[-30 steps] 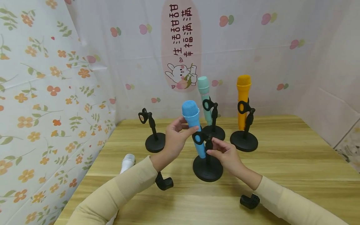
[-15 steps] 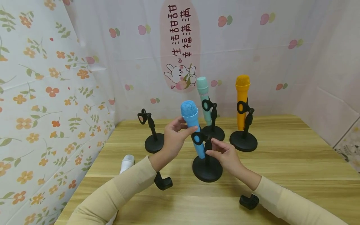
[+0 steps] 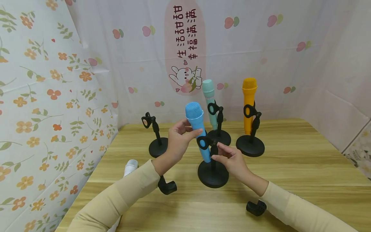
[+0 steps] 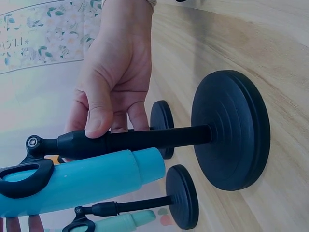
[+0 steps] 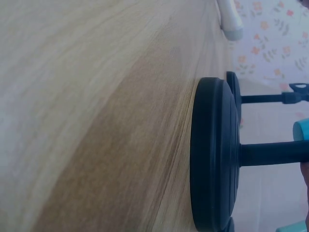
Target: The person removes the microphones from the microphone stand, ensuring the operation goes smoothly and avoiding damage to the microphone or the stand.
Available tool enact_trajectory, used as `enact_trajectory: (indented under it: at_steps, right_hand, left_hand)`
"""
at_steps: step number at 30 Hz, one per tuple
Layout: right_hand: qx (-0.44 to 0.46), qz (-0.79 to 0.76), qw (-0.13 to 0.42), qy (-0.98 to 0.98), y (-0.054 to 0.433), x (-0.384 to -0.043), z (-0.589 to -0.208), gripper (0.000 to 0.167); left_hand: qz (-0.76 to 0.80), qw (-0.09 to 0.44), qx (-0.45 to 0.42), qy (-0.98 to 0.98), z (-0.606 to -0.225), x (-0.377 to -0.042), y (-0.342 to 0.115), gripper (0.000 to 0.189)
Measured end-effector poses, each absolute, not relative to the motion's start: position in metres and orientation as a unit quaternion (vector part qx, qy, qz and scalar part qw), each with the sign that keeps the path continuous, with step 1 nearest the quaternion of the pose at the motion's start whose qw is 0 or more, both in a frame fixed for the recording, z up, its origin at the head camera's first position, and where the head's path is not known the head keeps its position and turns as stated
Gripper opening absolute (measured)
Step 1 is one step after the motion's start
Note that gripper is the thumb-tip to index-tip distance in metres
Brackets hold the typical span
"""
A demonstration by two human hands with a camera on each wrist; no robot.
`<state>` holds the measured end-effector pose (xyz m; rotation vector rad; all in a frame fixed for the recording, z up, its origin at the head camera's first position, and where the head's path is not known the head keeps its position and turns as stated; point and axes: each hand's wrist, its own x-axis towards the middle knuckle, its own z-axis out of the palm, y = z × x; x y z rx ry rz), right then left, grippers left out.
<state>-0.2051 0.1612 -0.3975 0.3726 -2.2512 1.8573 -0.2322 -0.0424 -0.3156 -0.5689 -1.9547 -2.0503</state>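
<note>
A blue microphone sits tilted through the ring clip of a black desktop microphone stand. My left hand holds its upper body below the mesh head, thumb across the front and fingers behind. With thumb and fingers, my right hand pinches the stand's post just under the clip joint. In the left wrist view that right hand grips the black post beside the blue microphone. The stand's round base rests on the table in the right wrist view, where the right hand is mostly out of frame.
Behind stand a teal microphone and an orange microphone, each in a black stand. A bare stand is at the left. A white microphone lies partly under the left sleeve. Two black elbow-shaped pieces are nearer.
The blue microphone has shifted very slightly upward in the clip. Both hands keep their holds, and the stand stays in place.
</note>
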Motion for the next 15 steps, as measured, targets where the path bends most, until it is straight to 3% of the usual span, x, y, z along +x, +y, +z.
enact_trajectory:
  at_steps: [15]
  right_hand:
    - [0.13,0.626,0.101,-0.762,0.1609,-0.2048,-0.3986,0.049]
  left_hand:
    - [-0.713,0.123,-0.206,-0.659,-0.31,-0.2324,-0.0454,0.036]
